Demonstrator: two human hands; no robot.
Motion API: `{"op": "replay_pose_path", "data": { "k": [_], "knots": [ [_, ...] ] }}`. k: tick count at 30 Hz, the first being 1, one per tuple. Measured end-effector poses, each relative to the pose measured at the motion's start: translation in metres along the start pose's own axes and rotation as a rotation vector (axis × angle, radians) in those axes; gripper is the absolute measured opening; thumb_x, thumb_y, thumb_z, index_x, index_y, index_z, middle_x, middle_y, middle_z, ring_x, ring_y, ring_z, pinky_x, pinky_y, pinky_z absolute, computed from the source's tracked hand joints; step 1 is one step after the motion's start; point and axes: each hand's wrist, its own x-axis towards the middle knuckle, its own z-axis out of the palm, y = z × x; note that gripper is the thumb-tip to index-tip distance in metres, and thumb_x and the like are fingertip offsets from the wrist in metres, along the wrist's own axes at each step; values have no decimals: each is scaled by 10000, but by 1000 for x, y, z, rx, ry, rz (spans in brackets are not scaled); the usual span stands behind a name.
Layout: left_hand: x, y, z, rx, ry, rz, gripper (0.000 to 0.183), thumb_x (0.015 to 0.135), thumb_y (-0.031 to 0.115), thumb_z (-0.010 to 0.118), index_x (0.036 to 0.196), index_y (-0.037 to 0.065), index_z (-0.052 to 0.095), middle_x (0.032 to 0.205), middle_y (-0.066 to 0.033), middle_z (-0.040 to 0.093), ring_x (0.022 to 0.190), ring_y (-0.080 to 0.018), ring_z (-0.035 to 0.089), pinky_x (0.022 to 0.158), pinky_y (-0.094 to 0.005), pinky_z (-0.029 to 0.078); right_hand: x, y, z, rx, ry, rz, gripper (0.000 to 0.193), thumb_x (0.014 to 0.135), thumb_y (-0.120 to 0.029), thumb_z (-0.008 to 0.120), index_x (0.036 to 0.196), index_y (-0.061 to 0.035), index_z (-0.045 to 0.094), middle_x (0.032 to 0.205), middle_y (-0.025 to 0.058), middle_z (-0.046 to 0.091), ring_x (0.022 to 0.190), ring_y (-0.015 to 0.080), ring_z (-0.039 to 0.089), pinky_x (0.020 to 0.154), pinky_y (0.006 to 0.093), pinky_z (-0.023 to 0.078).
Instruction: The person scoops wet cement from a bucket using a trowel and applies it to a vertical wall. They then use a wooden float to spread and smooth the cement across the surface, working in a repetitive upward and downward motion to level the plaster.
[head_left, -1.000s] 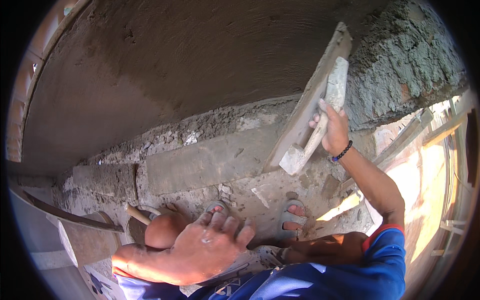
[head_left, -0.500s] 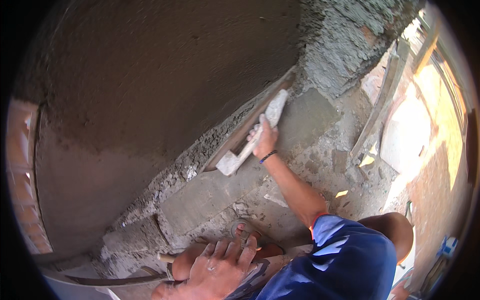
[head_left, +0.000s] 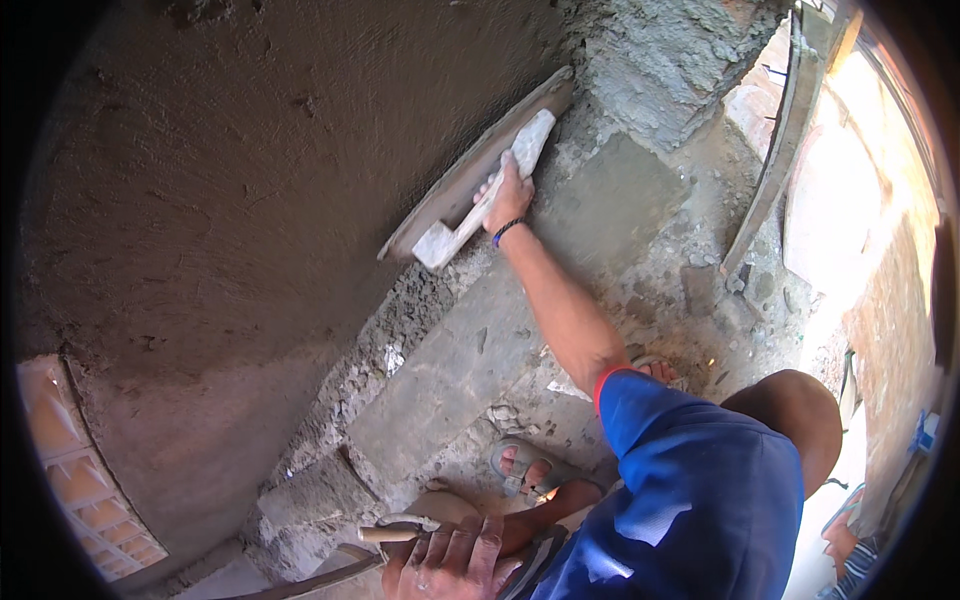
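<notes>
My right hand point(head_left: 507, 195) is closed round the handle of a long plastering float point(head_left: 480, 165), its grip crusted with dried mortar. The float's board lies along the lower edge of the dark, wet-plastered wall point(head_left: 250, 180). At the bottom of the view my left hand point(head_left: 445, 570) rests over my bent leg, fingers apart and draped downward, with no tool visible in it. Just left of those fingers is a pale wooden tool handle point(head_left: 388, 535); what it joins is partly hidden.
Rough grey mortar point(head_left: 660, 75) covers the surface at the upper right. Rubble and a flat slab point(head_left: 430, 370) line the wall's foot. A curved plank point(head_left: 780, 160) leans at right. My sandalled foot point(head_left: 525, 465) stands below the slab. Pale lattice blocks point(head_left: 85, 480) show at left.
The float in my right hand has moved up the wall from its base. My left hand sits lower in the view, and the view itself has shifted somewhat.
</notes>
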Motion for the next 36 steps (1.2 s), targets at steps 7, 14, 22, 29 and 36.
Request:
{"op": "replay_pose_path", "data": {
  "k": [7, 14, 22, 29, 36],
  "knots": [
    [-3, -11, 4, -36, 15, 2, 444, 820, 269, 632, 1199, 42, 582, 940, -98, 645, 841, -262, 658, 756, -360, 558, 10, 33, -5, -14, 28, 75, 386, 872, -404, 706, 976, -109, 480, 734, 33, 468, 582, 170, 478, 500, 368, 445],
    [-14, -32, 10, -56, 42, 27, 490, 817, 322, 672, 1217, 56, 574, 984, -100, 652, 869, -267, 668, 750, -340, 561, -58, 112, -13, -6, 12, 195, 310, 929, -395, 636, 901, -133, 472, 683, 5, 444, 544, 143, 448, 474, 346, 431],
    [-27, -41, 18, -116, 17, -26, 511, 809, 326, 673, 1228, 51, 570, 1068, -126, 634, 942, -282, 647, 796, -359, 539, -141, 204, -26, 6, 1, 338, 321, 909, -407, 665, 941, -129, 509, 693, 2, 453, 558, 149, 475, 494, 355, 471],
    [-42, -43, 23, -163, -7, -69, 520, 801, 312, 660, 1235, 41, 567, 1152, -156, 610, 1019, -297, 619, 851, -388, 511, -184, 256, -36, 27, -32, 479, 340, 888, -424, 689, 996, -145, 528, 734, 10, 462, 623, 166, 499, 587, 383, 500],
    [-60, -37, 33, -203, -28, -130, 530, 792, 298, 647, 1242, 30, 564, 1235, -185, 586, 1096, -313, 591, 906, -417, 483, -195, 274, -34, 159, 24, 588, 227, 818, -250, 702, 821, -136, 506, 665, 18, 441, 526, 172, 459, 541, 379, 463]
  ]
}}
